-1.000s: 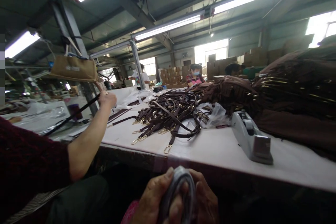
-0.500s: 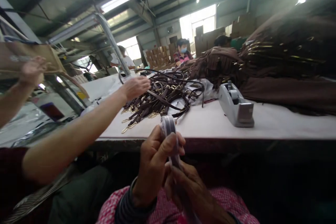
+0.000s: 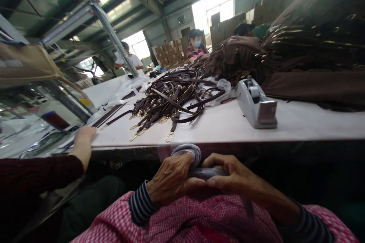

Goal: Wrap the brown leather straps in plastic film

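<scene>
Low in front of my lap, just off the table's near edge, both hands are on a coiled strap point(image 3: 207, 173), dark grey and seemingly covered with pale film. A round white-edged coil end point(image 3: 194, 152) shows above my left hand point(image 3: 173, 176), whose fingers are wrapped round it. From the other side, my right hand point(image 3: 232, 172) grips the dark stretch with bent fingers, its thumb meeting the left thumb. Some of the strap is hidden behind the fingers. Nearest on the table lies a heap of dark brown straps point(image 3: 171, 100) with gold clasps.
A grey tape dispenser point(image 3: 258, 106) stands right of the heap. Brown bags with gold fittings point(image 3: 310, 53) are piled at the right. At the left, a co-worker's hand point(image 3: 84, 136) rests by long dark straps on the white table point(image 3: 228, 131). Other people and boxes are farther back.
My hands have lowered and turned, bringing the coil from upright to nearly level. The co-worker's arm has drawn back from the heap to the table's left, where long straps now lie.
</scene>
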